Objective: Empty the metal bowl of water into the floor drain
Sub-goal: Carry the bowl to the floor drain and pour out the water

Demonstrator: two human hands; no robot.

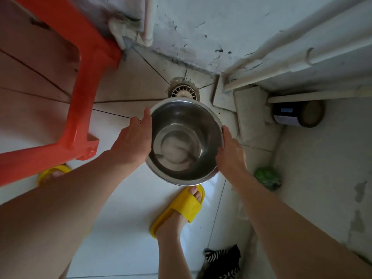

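Note:
A shiny metal bowl [184, 125] hangs above the tiled floor, held level, with a shallow pool of water at its bottom. My left hand [132, 139] grips its left rim and my right hand [231, 152] grips its right rim. The round floor drain [182, 90], white and slotted, lies in the floor just beyond the bowl's far rim; its near part is hidden by the bowl.
A red plastic stool [80, 81] stands close on the left. White pipes [148, 21] run down the far wall. A dark tin [298, 114] lies under a ledge on the right, with a green bundle [266, 177] below it. My feet wear yellow slippers [181, 208].

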